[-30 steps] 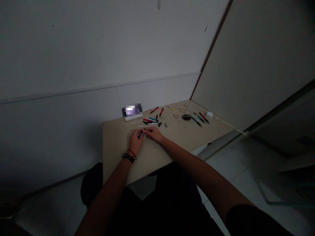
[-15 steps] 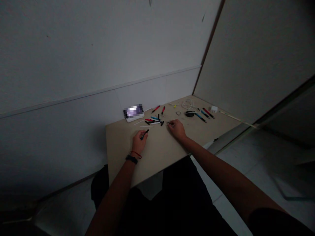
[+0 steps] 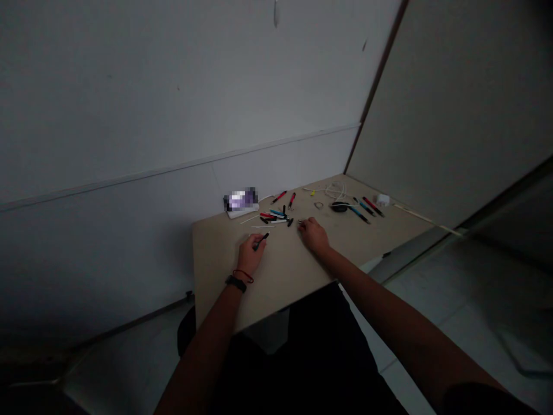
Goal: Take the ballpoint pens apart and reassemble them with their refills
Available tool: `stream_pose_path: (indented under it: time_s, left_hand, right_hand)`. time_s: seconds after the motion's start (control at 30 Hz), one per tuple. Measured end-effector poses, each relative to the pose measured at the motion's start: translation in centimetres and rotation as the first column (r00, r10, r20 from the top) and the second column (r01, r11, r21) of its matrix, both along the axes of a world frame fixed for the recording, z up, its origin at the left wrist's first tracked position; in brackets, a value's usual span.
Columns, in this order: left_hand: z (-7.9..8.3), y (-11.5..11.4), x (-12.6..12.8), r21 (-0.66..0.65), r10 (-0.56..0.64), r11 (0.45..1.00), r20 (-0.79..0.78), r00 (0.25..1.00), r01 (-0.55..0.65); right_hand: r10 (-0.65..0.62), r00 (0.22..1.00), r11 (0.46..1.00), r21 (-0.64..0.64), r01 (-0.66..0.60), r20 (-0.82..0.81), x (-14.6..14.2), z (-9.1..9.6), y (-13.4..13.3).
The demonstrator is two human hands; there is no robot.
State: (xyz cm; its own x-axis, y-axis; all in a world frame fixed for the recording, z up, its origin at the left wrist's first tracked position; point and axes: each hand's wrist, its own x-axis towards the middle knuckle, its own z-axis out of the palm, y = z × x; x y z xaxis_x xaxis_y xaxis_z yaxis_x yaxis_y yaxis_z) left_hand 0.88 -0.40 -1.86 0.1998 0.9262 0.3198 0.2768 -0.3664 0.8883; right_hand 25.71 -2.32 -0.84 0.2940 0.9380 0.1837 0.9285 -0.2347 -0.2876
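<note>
The left hand (image 3: 250, 255) curls closed around a slim black pen barrel (image 3: 261, 241) above a smooth beige board (image 3: 220, 276). The right hand (image 3: 313, 236) rests knuckles up, its grip too small to tell. Beyond lie scattered red, blue and black plastic pens (image 3: 273, 217) and coiled white cable (image 3: 337, 191).

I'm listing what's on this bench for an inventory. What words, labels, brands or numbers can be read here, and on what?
None can be read.
The pixelated device: blurred out, unreadable.
The red pens, the black pen in the left hand and the white plug block: any markings are too small to read.
</note>
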Motion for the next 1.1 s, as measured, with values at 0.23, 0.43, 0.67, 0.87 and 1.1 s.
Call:
stream_pose_path:
  time_s: [0.23, 0.43, 0.67, 0.87, 1.1]
  left_hand:
    - [-0.2, 0.1, -0.1, -0.003, -0.008, 1.0, -0.003, 1.0, 0.008]
    - [-0.2, 0.2, -0.1, -0.019, -0.013, 1.0, 0.021, 1.0, 0.013]
    - [0.2, 0.1, -0.4, -0.028, 0.005, 1.0, 0.055, 0.998, -0.003]
    - [0.2, 0.2, -0.6, -0.026, 0.012, 1.0, 0.059, 0.998, -0.011]
    - [0.0, 0.1, -0.5, -0.05, -0.005, 0.999, 0.092, 0.996, 0.009]
  right_hand:
    - [0.139, 0.99, 0.99, -0.019, -0.139, -0.003, -0.9, -0.5, -0.5]
    - [0.25, 0.967, 0.968, 0.03, -0.248, -0.053, -2.6, -0.7, -0.3]
    - [0.362, 0.923, 0.929, 0.135, -0.345, -0.128, -7.5, -0.9, 1.4]
    - [0.463, 0.789, 0.84, 0.484, -0.246, -0.403, -9.9, -1.9, 2.9]
    - [0.441, 0.134, 0.893, 0.449, 0.031, -0.887, -8.4, -2.6, 3.3]
